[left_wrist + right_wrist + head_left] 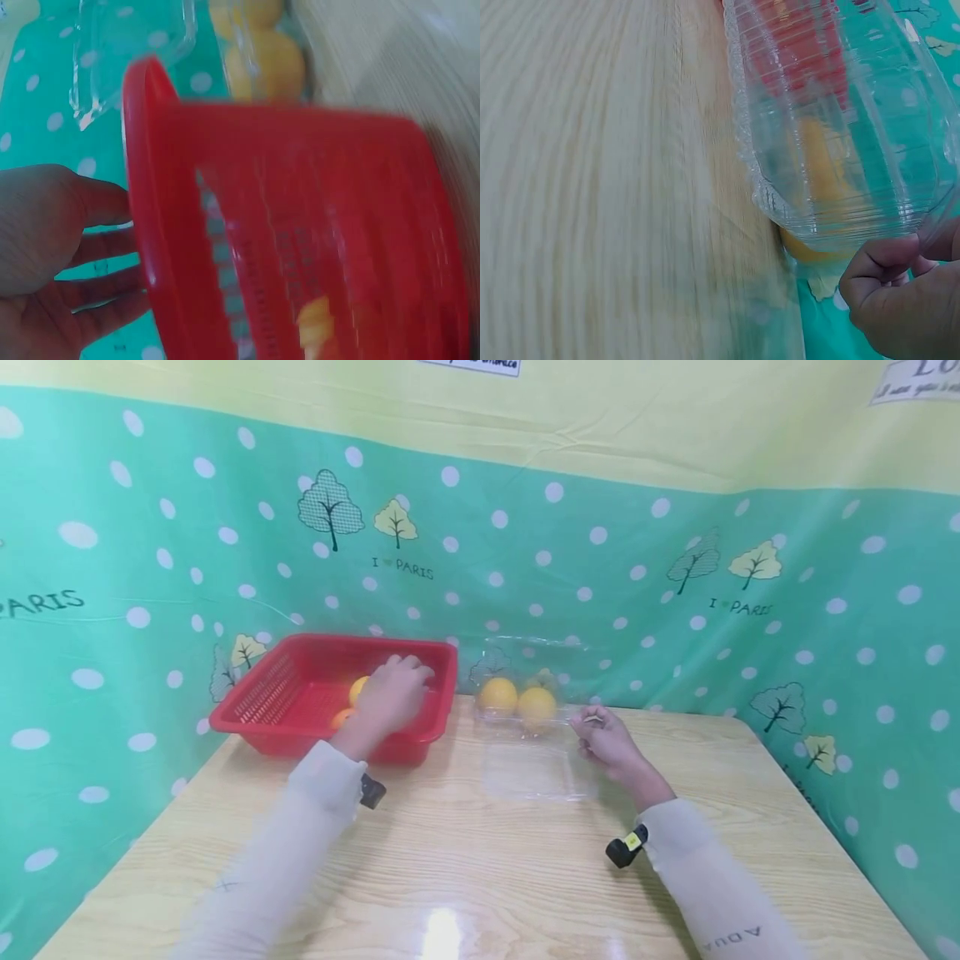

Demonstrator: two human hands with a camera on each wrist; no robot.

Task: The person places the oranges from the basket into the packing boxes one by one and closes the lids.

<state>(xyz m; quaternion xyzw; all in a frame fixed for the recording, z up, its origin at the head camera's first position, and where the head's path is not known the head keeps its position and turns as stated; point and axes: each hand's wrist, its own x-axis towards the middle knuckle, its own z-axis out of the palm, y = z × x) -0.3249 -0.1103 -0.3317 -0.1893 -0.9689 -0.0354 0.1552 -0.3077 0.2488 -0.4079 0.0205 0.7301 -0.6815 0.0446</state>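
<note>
My left hand (392, 695) is over the right part of a red plastic basket (333, 647). In the left wrist view its fingers (112, 244) look loosely extended by the basket's rim, with nothing seen in them. Inside the basket lie an orange (342, 718) and a yellower round fruit (358, 692), partly covered by the hand and arm. My right hand (606, 742) pinches the edge of a clear plastic clamshell container (885, 150) between thumb and fingers. Two oranges, one on the left (497, 697) and one on the right (537, 705), sit side by side in the container.
The pale wooden table (480, 860) reaches toward me below the basket and container. Behind it hangs a green and yellow printed cloth (600, 577), close to the back of both. The basket's slotted side wall (262, 693) stands on the left.
</note>
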